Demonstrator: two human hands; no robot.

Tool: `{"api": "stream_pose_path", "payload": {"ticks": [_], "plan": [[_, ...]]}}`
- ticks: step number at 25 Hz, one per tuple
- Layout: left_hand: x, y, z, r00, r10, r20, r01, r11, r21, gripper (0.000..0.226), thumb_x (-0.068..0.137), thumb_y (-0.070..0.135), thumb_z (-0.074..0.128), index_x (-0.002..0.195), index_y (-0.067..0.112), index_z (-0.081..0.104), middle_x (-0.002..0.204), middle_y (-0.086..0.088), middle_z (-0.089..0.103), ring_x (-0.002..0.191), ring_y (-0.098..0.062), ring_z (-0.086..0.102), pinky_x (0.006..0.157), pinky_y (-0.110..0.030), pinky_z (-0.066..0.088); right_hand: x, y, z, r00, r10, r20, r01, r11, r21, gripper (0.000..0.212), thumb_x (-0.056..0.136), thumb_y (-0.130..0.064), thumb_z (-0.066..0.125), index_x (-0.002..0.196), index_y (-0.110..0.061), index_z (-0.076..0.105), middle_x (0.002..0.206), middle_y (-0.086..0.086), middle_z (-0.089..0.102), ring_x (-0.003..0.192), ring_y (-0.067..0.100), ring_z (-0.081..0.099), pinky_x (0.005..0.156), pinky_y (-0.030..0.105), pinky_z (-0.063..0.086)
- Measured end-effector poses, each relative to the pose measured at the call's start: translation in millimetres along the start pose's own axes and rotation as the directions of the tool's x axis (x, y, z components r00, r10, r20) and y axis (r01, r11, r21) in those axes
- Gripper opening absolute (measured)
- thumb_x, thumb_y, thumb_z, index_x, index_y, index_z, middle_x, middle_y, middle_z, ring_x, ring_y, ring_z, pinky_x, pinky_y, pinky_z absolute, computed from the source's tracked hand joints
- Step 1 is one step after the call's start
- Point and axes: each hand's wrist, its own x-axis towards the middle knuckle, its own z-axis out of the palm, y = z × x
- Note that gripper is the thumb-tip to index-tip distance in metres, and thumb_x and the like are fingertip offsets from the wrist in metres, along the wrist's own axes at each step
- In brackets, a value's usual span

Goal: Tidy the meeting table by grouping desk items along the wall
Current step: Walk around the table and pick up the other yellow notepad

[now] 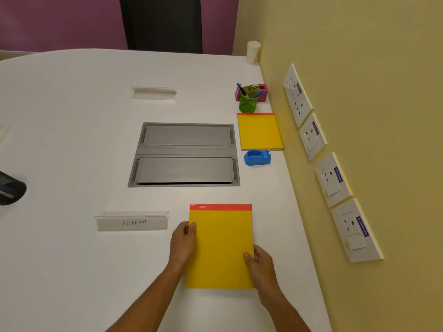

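Note:
A yellow notepad with a red top strip [220, 245] lies near the front of the white table [72, 140]. My left hand [183, 240] grips its left edge and my right hand [260, 262] grips its right edge. Along the yellow wall sit a second yellow notepad [260, 131], a blue tape dispenser [257, 157], a green mesh pen cup with blue pens [248, 99], a pink tape dispenser [262, 92] behind it, and a white paper cup [253, 52] at the far corner.
A grey double-lid cable box [184, 154] is set into the table's middle. A clear name stand reading ELEPHANT [132, 221] stands left of my hands, another name stand [154, 92] farther back. Wall sockets [335, 178] line the right wall. A black chair part [10, 188] shows at left.

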Motion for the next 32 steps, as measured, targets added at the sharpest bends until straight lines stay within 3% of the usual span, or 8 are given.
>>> {"api": "stream_pose_path", "payload": {"ticks": [3,5,7,9,12,16,21,32], "plan": [[24.4,-3.5,9.6,0.965,0.26,-0.016,-0.256,0.956,0.144,0.02,0.103,0.023,0.046,0.119,0.018,0.057,0.118,-0.003,0.062,0.112,-0.024,0.058,0.098,-0.035,0.046,23.2,-22.7,-16.5,0.99,-0.084,-0.116,0.085,0.996,0.0,0.034,0.103,-0.014,0.051,0.137,-0.011,0.056,0.129,0.004,0.064,0.118,0.022,0.061,0.098,0.042,0.054],[44.6,-12.4,17.8,0.921,0.375,0.107,-0.386,0.838,0.386,0.042,0.103,0.038,0.04,0.136,0.014,0.05,0.142,-0.01,0.051,0.136,-0.031,0.042,0.112,-0.039,0.032,38.9,-43.5,-28.4,0.977,-0.113,-0.183,0.111,0.994,-0.02,0.041,0.104,-0.017,0.051,0.144,-0.011,0.05,0.139,0.007,0.058,0.128,0.029,0.055,0.108,0.052,0.046],[69.3,-19.6,27.3,0.885,0.388,0.256,-0.46,0.653,0.602,0.084,0.093,0.069,0.008,0.15,0.012,0.032,0.16,-0.013,0.024,0.15,-0.035,0.013,0.12,-0.044,0.012,61.6,-68.5,-42.2,0.961,-0.154,-0.23,0.149,0.988,-0.04,0.039,0.104,-0.017,0.05,0.143,-0.012,0.051,0.137,0.007,0.059,0.127,0.029,0.055,0.107,0.051,0.046],[89.4,-22.2,32.9,0.875,0.384,0.295,-0.463,0.487,0.74,0.105,0.08,0.079,-0.015,0.156,0.014,0.016,0.165,-0.011,0.002,0.151,-0.035,-0.007,0.122,-0.047,-0.001,82.8,-103.0,-52.9,0.944,-0.218,-0.246,0.216,0.976,-0.038,0.035,0.104,-0.013,0.049,0.139,-0.014,0.053,0.133,0.005,0.061,0.125,0.029,0.057,0.106,0.048,0.048],[88.5,-24.9,41.4,0.87,0.415,0.265,-0.425,0.362,0.83,0.092,0.088,0.079,0.01,0.156,0.017,0.014,0.165,-0.009,0.001,0.151,-0.033,-0.007,0.121,-0.052,0.001,120.1,-149.5,-65.6,0.923,-0.249,-0.291,0.257,0.966,-0.013,0.046,0.104,-0.011,0.049,0.149,-0.017,0.043,0.145,0.003,0.051,0.135,0.025,0.048,0.109,0.04,0.043],[89.3,-28.6,53.1,0.878,0.445,0.176,-0.345,0.335,0.877,0.088,0.089,0.077,0.028,0.155,0.018,0.02,0.164,-0.009,0.009,0.152,-0.034,0.0,0.12,-0.058,0.01,196.8,-208.7,-76.6,0.89,-0.324,-0.321,0.311,0.946,-0.093,0.051,0.102,-0.016,0.047,0.15,-0.031,0.041,0.148,0.0,0.052,0.131,0.027,0.053,0.108,0.048,0.047],[92.9,-29.4,56.1,0.883,0.441,0.158,-0.322,0.326,0.889,0.088,0.087,0.077,0.029,0.154,0.019,0.027,0.164,-0.007,0.011,0.152,-0.033,0.003,0.119,-0.058,0.013,258.9,-274.8,-84.0,0.872,-0.342,-0.352,0.302,0.939,-0.164,0.046,0.097,-0.002,0.038,0.13,-0.027,0.059,0.114,0.003,0.067,0.095,0.024,0.063,0.085,0.041,0.055],[90.7,-27.3,56.7,0.89,0.432,0.149,-0.308,0.327,0.893,0.087,0.087,0.077,0.024,0.153,0.021,0.03,0.164,-0.007,0.016,0.151,-0.034,0.008,0.118,-0.059,0.017,345.2,-309.1,-78.0,0.847,-0.314,-0.43,0.13,0.905,-0.405,0.028,0.096,-0.008,0.05,0.12,-0.016,0.062,0.118,0.015,0.065,0.09,0.029,0.055,0.076,0.033,0.044]]}}
